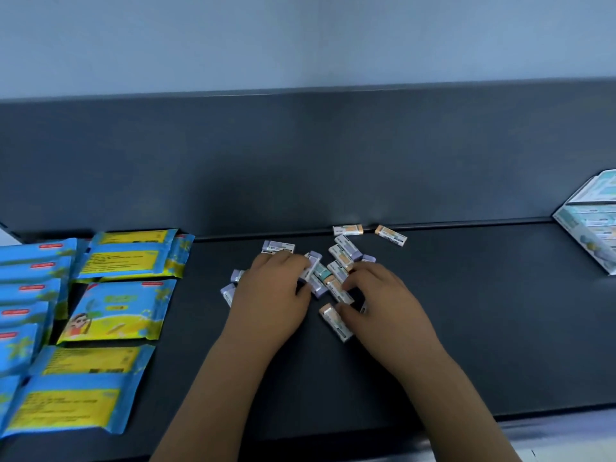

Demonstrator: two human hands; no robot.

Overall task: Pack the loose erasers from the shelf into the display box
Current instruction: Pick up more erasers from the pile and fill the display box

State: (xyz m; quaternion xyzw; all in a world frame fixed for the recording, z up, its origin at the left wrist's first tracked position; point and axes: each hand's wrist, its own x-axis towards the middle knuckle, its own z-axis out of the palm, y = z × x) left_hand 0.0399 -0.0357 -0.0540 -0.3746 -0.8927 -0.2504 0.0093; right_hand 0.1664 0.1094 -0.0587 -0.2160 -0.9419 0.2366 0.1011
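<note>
On the dark grey shelf [466, 328], the left hand [273, 291] lies palm down on the pile of small paper-sleeved lilac, peach and teal erasers [333, 278], its loosely bent fingers [296, 261] resting on them. The right hand [380, 295] curls its fingers further over the pile, thumb against a peach-ended eraser [335, 321]; whether it grips one I cannot tell. The pale printed cardboard display box [590, 228] stands well apart at the right edge, and blue-and-yellow foil packets [116, 311] lie to the left.

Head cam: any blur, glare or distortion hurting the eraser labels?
Head view: soft throughout, print on the erasers unreadable; dim bluish light, pale sheen on the back panel; wide-angle bows the shelf edge; display box cropped at right.
</note>
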